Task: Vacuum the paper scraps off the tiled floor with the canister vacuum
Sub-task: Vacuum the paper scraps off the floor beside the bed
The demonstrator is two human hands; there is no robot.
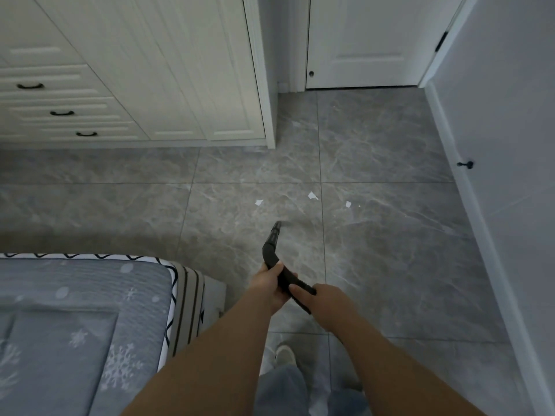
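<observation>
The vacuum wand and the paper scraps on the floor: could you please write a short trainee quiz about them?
1. True or false: both hands grip the black vacuum wand.
2. How many larger paper scraps lie ahead of the nozzle?
3. Which scrap lies nearest the right-hand wall: A, B or C?
A. left scrap
B. middle scrap
C. right scrap

Key
1. True: the left hand and the right hand both hold it.
2. Three, on the tiled floor.
3. C.
</observation>
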